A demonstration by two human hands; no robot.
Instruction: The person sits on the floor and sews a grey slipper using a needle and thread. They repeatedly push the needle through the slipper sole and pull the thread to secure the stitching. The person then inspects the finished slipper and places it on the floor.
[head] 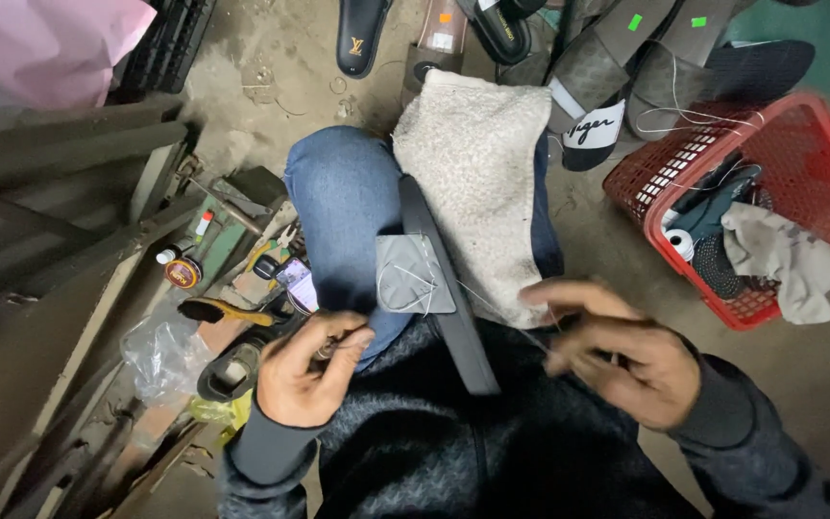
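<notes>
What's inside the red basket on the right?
The red basket holds a crumpled grey cloth, a white thread spool, dark teal pieces and a round black mesh item. Whatever lies beneath the cloth is covered.

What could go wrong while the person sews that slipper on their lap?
The left hand pinches a small tool close to the knee, so a slip might poke the leg or fingers. The thread loops loosely over the grey strap toward the right hand, and could tangle or snap if pulled hard. The slipper only rests on the towel, so it might slide off.
</notes>
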